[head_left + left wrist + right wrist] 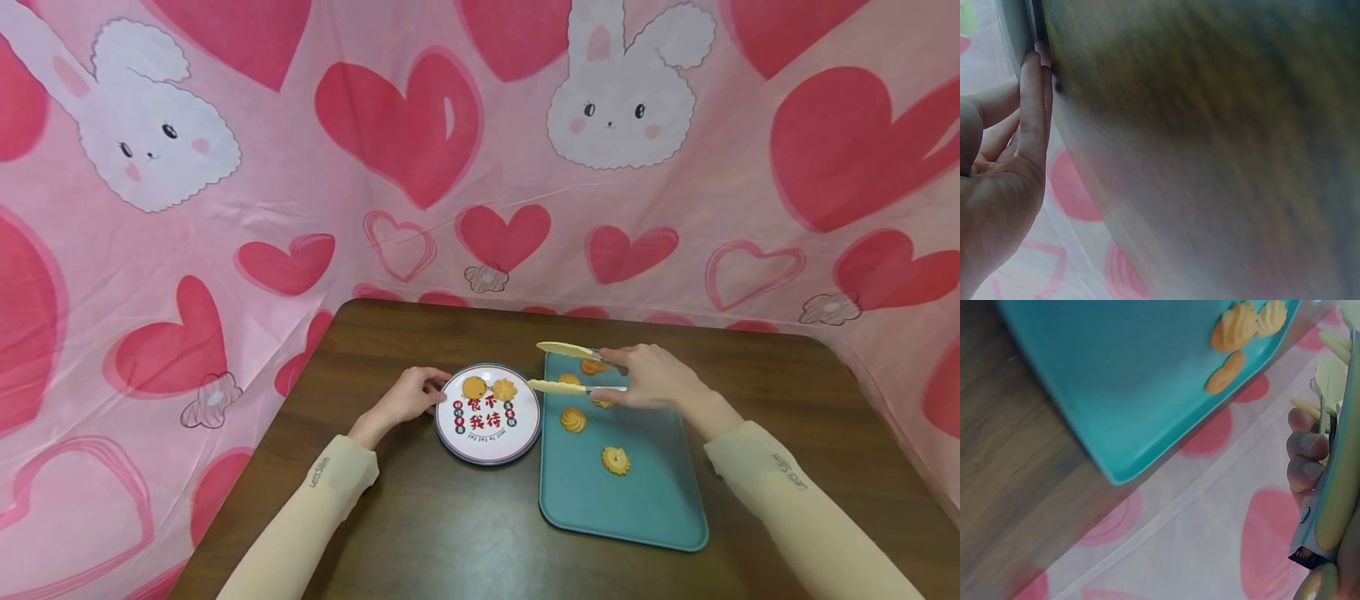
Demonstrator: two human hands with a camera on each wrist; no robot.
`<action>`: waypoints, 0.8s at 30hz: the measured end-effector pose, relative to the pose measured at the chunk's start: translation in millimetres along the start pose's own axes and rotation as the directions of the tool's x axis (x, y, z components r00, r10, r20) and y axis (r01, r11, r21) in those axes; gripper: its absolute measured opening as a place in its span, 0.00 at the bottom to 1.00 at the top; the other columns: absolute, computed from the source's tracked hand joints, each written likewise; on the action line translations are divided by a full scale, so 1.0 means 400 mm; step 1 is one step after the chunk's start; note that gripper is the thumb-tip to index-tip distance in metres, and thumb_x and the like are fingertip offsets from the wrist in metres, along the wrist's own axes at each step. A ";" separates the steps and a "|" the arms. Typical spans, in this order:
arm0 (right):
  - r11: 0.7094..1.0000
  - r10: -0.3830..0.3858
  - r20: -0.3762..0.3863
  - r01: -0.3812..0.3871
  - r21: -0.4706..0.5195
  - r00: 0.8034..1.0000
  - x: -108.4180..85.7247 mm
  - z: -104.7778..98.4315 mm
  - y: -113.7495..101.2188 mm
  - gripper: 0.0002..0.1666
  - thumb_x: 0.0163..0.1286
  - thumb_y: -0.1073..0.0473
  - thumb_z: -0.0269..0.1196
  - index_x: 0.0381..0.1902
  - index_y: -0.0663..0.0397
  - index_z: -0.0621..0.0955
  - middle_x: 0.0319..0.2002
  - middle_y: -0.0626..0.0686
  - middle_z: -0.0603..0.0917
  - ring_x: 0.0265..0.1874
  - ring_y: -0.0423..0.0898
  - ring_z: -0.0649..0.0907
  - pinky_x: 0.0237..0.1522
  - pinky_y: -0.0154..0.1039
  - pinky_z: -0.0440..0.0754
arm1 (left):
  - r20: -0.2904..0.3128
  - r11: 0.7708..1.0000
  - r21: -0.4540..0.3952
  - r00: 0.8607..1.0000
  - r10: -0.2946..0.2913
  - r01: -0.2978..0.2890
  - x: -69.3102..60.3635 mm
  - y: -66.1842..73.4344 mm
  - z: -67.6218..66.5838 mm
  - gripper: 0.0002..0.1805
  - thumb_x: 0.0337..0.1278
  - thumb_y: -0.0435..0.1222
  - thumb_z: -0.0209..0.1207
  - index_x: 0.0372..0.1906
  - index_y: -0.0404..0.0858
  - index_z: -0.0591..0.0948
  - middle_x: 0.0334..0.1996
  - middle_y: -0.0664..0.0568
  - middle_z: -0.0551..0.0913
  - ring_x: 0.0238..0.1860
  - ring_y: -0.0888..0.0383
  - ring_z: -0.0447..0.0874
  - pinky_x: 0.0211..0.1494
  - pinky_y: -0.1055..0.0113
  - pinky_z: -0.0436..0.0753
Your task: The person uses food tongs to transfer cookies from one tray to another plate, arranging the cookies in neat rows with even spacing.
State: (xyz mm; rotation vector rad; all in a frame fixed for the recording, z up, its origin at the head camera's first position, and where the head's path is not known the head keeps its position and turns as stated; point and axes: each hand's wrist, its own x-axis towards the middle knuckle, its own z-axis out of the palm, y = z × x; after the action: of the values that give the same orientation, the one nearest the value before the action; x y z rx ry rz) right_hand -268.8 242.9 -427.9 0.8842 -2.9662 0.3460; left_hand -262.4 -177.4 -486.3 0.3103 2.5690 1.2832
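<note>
Grips serving tongs (558,387) in the right hand (651,375), cream tips spread apart over the upper left of a teal tray (600,508), the lower one reaching close to the plate's right rim. Pinches the left rim of a round printed plate (487,450) with the left hand (408,396). Side by side on the plate's far half, two cookies (505,390), one smooth, one ridged. On the tray, at least five piped cookies (573,419), one alone near the middle, the others toward the far end. In the way there: tongs and right hand, partly covering some cookies. Just beside the plate, the tray; touching or not, impossible to tell. Underneath, a dark wood-grain desk (420,533); behind, pink fabric (345,167) with red hearts and white rabbits. On both forearms, pale lettered sleeves (300,517).
</note>
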 end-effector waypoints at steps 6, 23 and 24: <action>1.000 0.020 -0.012 -0.020 0.003 1.000 -0.038 -0.004 0.031 0.50 0.56 0.26 0.66 0.62 0.59 0.80 0.38 0.52 0.88 0.30 0.46 0.84 0.35 0.47 0.83 | 0.003 1.000 0.000 1.000 -0.004 0.004 -0.003 -0.002 0.003 0.20 0.61 0.27 0.64 0.59 0.31 0.80 0.40 0.45 0.82 0.32 0.54 0.80 0.35 0.65 0.86; 0.999 0.032 -0.050 -0.034 -0.026 0.998 -0.200 -0.032 0.071 0.46 0.56 0.31 0.70 0.59 0.61 0.82 0.26 0.41 0.83 0.20 0.33 0.70 0.27 0.37 0.78 | 0.010 1.000 -0.009 1.000 0.007 -0.006 0.003 -0.003 -0.001 0.20 0.61 0.27 0.64 0.59 0.32 0.80 0.38 0.46 0.83 0.32 0.54 0.81 0.35 0.64 0.86; 0.999 0.033 -0.050 -0.034 -0.020 0.998 -0.211 -0.032 0.069 0.45 0.56 0.31 0.71 0.59 0.61 0.82 0.26 0.41 0.83 0.20 0.33 0.70 0.27 0.37 0.79 | 0.010 1.000 -0.009 1.000 0.007 -0.007 0.003 -0.002 -0.002 0.20 0.61 0.27 0.64 0.59 0.32 0.80 0.38 0.46 0.83 0.32 0.54 0.81 0.35 0.64 0.86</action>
State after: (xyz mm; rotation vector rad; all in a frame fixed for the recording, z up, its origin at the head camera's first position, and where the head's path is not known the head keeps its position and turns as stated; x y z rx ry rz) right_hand -213.5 313.6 -428.6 0.8121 -2.9370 0.3320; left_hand -263.7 -178.2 -486.8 0.3238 2.5553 1.2918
